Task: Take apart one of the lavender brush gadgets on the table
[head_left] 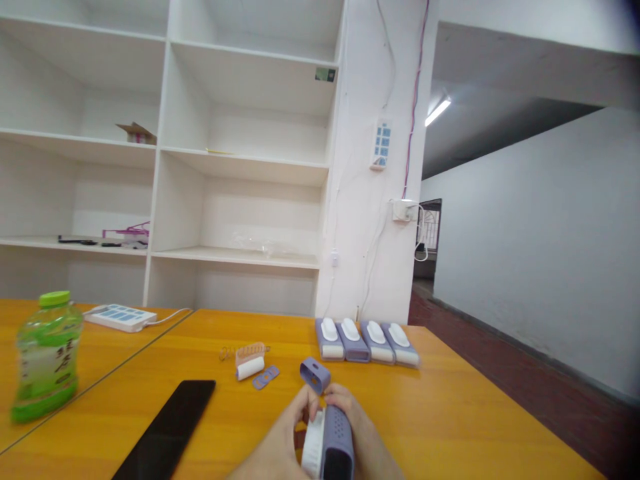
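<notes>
At the near edge of the table, my left hand [283, 437] is closed on a white ridged part [313, 445]. My right hand [367, 433] wraps round a purple casing [339, 427] with small holes on its face and a dark opening at the near end. The white part lies against the casing's left side; I cannot tell whether they are joined. Just beyond my fingertips sits a hollow purple end piece [315, 375]. Farther left are a white roller [250, 367], a flat purple plate [266, 377] with holes, and a clear pinkish coiled piece [253, 350].
Several purple-and-white units [356, 340] stand in a row at the table's back right. On the left are a black slab [167, 430], a green-capped bottle [49, 360] and a white power strip [121, 317] with a cord. White shelves [240, 157] rise behind.
</notes>
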Motion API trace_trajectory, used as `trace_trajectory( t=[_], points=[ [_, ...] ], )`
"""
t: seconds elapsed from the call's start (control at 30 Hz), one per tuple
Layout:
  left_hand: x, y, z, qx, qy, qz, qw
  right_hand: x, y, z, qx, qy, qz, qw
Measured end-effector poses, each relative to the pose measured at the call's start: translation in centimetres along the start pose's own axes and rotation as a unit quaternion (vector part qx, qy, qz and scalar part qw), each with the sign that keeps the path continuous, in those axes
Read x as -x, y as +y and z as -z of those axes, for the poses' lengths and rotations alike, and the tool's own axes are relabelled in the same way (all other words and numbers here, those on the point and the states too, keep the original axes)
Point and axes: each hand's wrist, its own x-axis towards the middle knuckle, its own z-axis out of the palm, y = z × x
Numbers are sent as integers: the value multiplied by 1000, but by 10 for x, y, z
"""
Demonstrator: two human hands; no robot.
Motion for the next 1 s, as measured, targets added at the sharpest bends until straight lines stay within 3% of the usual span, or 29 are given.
trace_trajectory(
  t=[0.1,0.23,0.47,0.67,0.8,1.0],
  points=[
    [3,14,-9,2,30,13,999,-1,-11,3,1,-4,8,1000],
    [8,24,-13,31,-2,36,999,0,-17,0,-18,-2,-2,1000],
    [13,25,-6,14,11,61,998,5,-6,-10,-23,-1,-12,1000],
    [6,32,3,86,17,46,995,-4,-22,-4,6,13,-60,998],
    [5,28,6,109,3,51,993,-7,-27,-1,24,18,-64,997],
    [5,20,2,136,20,83,987,-2,-15,-1,62,-1,-49,997]
  ],
)
